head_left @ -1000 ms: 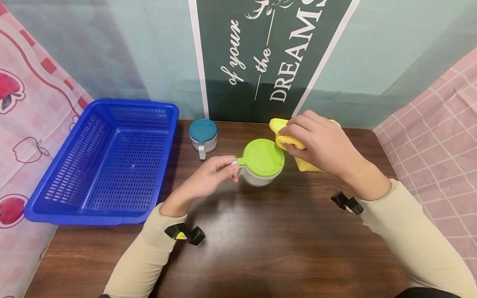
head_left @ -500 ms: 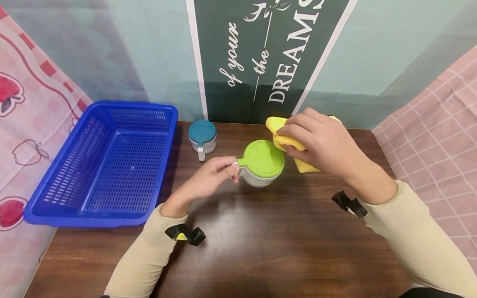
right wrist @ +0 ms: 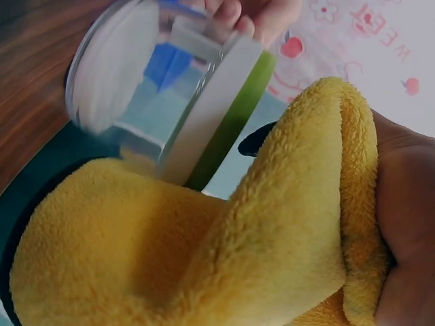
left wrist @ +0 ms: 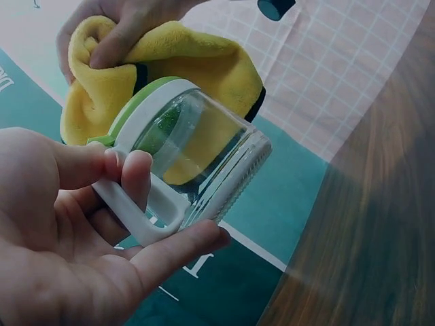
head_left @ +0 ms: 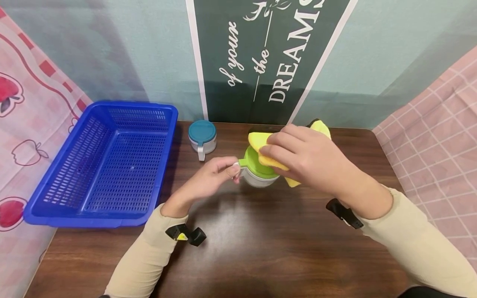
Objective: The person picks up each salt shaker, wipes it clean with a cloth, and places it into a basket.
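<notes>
A clear seasoning jar (left wrist: 217, 125) with a green lid (head_left: 254, 163) is held by its white handle (left wrist: 139, 214) in my left hand (head_left: 212, 176). Thumb and fingers pinch the handle, one finger lying along the jar's base in the left wrist view. My right hand (head_left: 305, 159) grips a yellow cloth (head_left: 257, 142) with dark edging. In the head view the bunched cloth overlaps the right part of the lid. A loose flap of the cloth (right wrist: 102, 238) hangs beside the jar in the right wrist view.
A second jar with a blue lid (head_left: 202, 132) stands at the back of the wooden table (head_left: 268, 248), its handle facing forward. At the left is a blue plastic basket (head_left: 169, 165). Fabric backdrops (head_left: 156, 54) enclose the table's back and sides.
My right hand has moved left and nearer with the cloth, from beside the lid to over it. My left hand and the jar have stayed almost still.
</notes>
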The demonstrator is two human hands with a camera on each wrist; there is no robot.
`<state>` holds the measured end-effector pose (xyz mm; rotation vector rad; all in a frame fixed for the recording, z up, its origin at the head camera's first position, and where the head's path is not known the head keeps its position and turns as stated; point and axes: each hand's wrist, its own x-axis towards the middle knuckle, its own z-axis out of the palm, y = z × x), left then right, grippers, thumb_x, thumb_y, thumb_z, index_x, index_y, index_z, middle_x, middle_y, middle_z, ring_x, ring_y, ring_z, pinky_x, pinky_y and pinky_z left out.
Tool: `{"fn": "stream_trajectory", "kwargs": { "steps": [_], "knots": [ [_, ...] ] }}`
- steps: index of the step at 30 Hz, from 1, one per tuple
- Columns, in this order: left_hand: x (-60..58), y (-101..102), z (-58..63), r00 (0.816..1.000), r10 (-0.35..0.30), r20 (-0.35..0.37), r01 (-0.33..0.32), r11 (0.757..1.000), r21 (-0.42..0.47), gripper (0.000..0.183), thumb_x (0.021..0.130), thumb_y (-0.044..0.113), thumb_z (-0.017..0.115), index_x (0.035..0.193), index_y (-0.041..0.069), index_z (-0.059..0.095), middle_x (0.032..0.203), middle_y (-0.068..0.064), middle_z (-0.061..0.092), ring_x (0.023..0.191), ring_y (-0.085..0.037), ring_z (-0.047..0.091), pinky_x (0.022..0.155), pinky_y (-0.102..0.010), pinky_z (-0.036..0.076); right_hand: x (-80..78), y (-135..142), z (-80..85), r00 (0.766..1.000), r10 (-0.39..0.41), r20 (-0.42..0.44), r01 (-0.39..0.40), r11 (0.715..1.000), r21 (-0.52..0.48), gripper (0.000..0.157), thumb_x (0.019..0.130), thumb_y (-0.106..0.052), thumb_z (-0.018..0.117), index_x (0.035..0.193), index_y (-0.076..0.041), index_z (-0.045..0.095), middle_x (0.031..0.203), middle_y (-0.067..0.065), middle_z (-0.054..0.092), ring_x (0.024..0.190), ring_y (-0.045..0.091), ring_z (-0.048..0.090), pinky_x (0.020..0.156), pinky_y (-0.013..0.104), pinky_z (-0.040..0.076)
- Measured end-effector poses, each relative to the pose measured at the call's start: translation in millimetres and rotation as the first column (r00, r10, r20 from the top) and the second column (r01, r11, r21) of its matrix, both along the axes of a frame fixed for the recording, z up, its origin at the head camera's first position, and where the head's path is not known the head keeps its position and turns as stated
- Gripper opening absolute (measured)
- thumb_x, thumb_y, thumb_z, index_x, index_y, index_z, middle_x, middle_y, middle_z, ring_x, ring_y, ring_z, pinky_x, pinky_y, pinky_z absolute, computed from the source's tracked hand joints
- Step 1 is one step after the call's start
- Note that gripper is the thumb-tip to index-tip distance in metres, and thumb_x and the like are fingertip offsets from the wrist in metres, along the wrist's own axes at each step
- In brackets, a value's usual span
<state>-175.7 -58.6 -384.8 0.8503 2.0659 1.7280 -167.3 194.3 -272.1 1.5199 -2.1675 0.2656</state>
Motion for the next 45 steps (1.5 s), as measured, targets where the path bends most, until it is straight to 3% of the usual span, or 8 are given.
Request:
{"fn": "stream_trajectory", "kwargs": {
  "steps": [8, 15, 22, 45],
  "knots": [
    [1.9, 0, 3.3, 1.000, -0.004, 0.001, 0.004, 1.000, -0.005, 0.024, 0.108, 0.009, 0.047, 0.089, 0.001, 0.060, 0.083, -0.003, 0.059, 0.085, -0.022, 0.058, 0.080, -0.035, 0.048, 7.7, -13, -8.1, 0.999, 0.046, -0.029, -0.045, 0.999, 0.029, 0.043, 0.072, -0.004, 0.089, 0.110, -0.001, 0.068, 0.099, 0.008, 0.068, 0.088, 0.028, 0.059, 0.075, 0.038, 0.054],
    [2.9, 0, 5.6, 1.000, -0.012, -0.003, 0.012, 1.000, 0.007, 0.024, 0.108, 0.009, 0.046, 0.091, -0.001, 0.060, 0.083, -0.004, 0.059, 0.084, -0.022, 0.058, 0.080, -0.034, 0.049, 9.8, -14, -14.3, 1.000, 0.004, 0.008, -0.005, 0.995, 0.099, 0.050, 0.070, -0.012, 0.094, 0.111, -0.005, 0.067, 0.102, 0.006, 0.068, 0.094, 0.027, 0.059, 0.080, 0.040, 0.054],
    [3.1, -1, 4.8, 1.000, -0.015, -0.003, 0.015, 1.000, -0.006, 0.024, 0.108, 0.008, 0.046, 0.089, 0.004, 0.060, 0.083, -0.003, 0.058, 0.084, -0.026, 0.057, 0.077, -0.033, 0.046, 7.1, -12, -12.9, 0.996, -0.042, 0.079, 0.031, 0.991, 0.129, 0.048, 0.071, -0.012, 0.093, 0.111, -0.006, 0.069, 0.104, 0.005, 0.068, 0.099, 0.028, 0.059, 0.083, 0.040, 0.053],
    [5.9, -2, 6.5, 1.000, -0.006, -0.018, 0.006, 1.000, -0.002, 0.024, 0.107, 0.006, 0.047, 0.086, 0.004, 0.059, 0.082, -0.003, 0.058, 0.085, -0.022, 0.056, 0.079, -0.034, 0.046, -18.1, 15, -11.3, 0.984, -0.131, 0.123, 0.126, 0.991, 0.046, 0.040, 0.070, -0.001, 0.089, 0.106, -0.005, 0.070, 0.099, 0.008, 0.068, 0.091, 0.027, 0.059, 0.078, 0.039, 0.053]
  ]
}}
